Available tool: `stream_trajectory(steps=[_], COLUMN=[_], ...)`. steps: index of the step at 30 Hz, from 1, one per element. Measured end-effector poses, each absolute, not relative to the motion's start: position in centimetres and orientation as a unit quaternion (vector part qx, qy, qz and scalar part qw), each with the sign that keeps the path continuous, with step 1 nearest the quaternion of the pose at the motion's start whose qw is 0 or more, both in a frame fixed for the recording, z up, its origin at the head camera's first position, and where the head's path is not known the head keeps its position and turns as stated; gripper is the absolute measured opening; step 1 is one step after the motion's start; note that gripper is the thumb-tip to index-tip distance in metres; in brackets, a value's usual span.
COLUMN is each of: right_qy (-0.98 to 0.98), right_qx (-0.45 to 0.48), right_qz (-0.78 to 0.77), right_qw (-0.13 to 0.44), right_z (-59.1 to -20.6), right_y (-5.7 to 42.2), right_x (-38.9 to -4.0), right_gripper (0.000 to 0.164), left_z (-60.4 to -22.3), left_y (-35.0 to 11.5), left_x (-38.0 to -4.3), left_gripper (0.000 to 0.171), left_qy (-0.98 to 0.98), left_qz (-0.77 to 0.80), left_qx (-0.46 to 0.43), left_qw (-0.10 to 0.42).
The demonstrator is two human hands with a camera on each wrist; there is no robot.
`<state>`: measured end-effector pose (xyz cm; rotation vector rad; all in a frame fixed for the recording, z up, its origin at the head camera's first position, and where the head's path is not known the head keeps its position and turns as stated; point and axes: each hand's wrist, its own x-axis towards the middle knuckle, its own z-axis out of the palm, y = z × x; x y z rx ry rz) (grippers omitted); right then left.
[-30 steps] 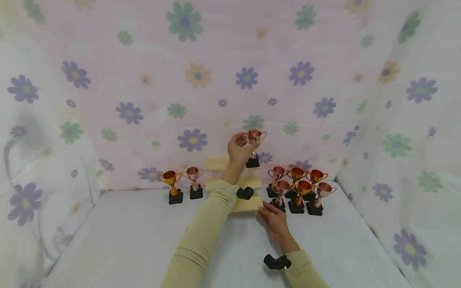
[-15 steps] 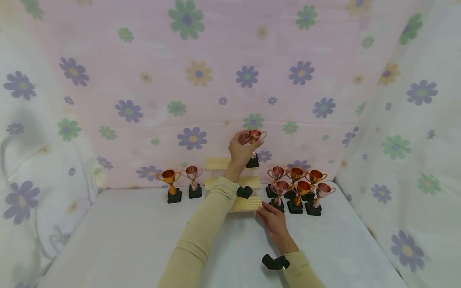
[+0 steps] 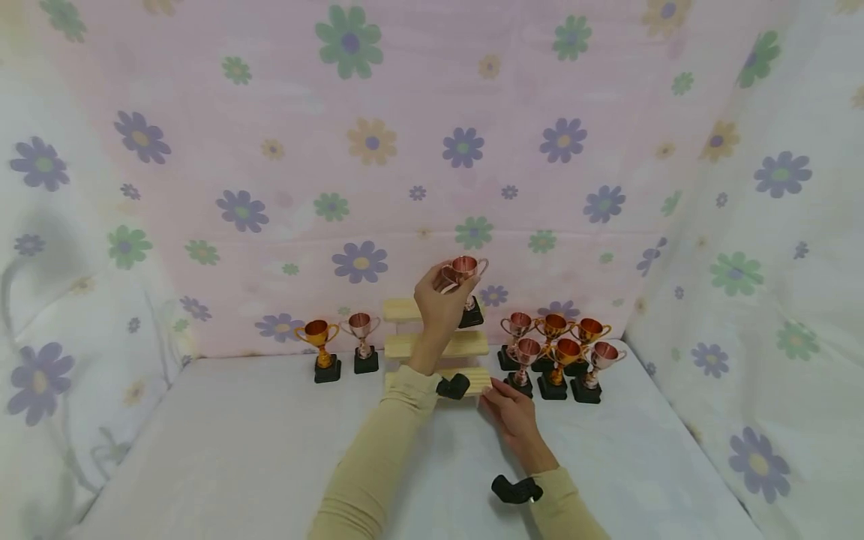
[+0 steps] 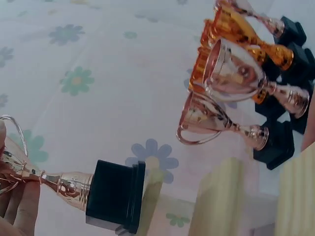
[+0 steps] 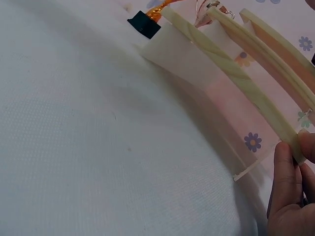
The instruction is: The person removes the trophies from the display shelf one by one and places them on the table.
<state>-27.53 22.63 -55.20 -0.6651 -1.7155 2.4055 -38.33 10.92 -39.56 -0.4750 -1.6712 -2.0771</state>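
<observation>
My left hand (image 3: 439,304) grips a rose-gold trophy cup (image 3: 464,271) by its bowl and stem. The cup tilts slightly to the left, its black base (image 4: 115,194) over the right part of a wooden three-step rack (image 3: 469,345). Whether base and top step touch, I cannot tell. Down at the front, my right hand (image 3: 514,420) pinches the right end of the rack's lowest step (image 5: 246,88) between thumb and fingers. Much of the rack's left and middle is behind my left hand and sleeve.
Right of the rack stand several gold and rose-gold trophies (image 3: 567,352) close together in two rows. To its left are a gold trophy (image 3: 317,334) and a rose-gold trophy (image 3: 361,326). A flowered cloth (image 3: 290,225) hangs behind the white table (image 3: 270,450).
In the last half second, my left hand has come down and a little left with the trophy, which now leans more. My right hand stays on the rack's lowest step.
</observation>
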Motion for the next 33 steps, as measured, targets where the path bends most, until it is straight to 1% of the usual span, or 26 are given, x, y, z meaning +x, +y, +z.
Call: stream_trajectory(steps=[6, 10, 16, 21, 25, 29, 33], right_qy=[-0.566, -0.563, -0.565, -0.567, -0.567, -0.569, -0.569], right_qx=[-0.223, -0.216, -0.230, -0.227, -0.221, -0.230, -0.231], right_qz=[0.792, 0.796, 0.791, 0.791, 0.793, 0.789, 0.788], right_qw=[0.051, 0.051, 0.047, 0.043, 0.042, 0.040, 0.039], right_z=[-55.1, -55.2, -55.3, -55.1, -54.8, -54.6, -54.4], right_y=[22.4, 22.2, 22.3, 22.5, 22.5, 22.5, 22.2], right_x=[-27.6, -27.7, -27.6, -27.6, -27.6, -27.2, -27.1], right_gripper=[0.046, 0.047, 0.048, 0.049, 0.051, 0.051, 0.052], left_z=[-41.0, -42.6, -43.7, -44.9, -46.1, -47.2, -47.6], left_y=[7.8, 5.0, 0.7, -3.5, -7.3, -11.0, -14.3], left_x=[-34.4, -33.3, -31.7, -31.2, -31.5, -31.4, -31.4], left_gripper=[0.043, 0.045, 0.045, 0.051, 0.049, 0.047, 0.049], left_qy=[-0.595, -0.599, -0.598, -0.599, -0.616, -0.645, -0.675], left_qz=[-0.754, -0.758, -0.763, -0.754, -0.729, -0.708, -0.692], left_qx=[-0.179, -0.164, -0.150, -0.181, -0.210, -0.189, -0.158], left_qw=[0.211, 0.199, 0.194, 0.199, 0.213, 0.218, 0.204])
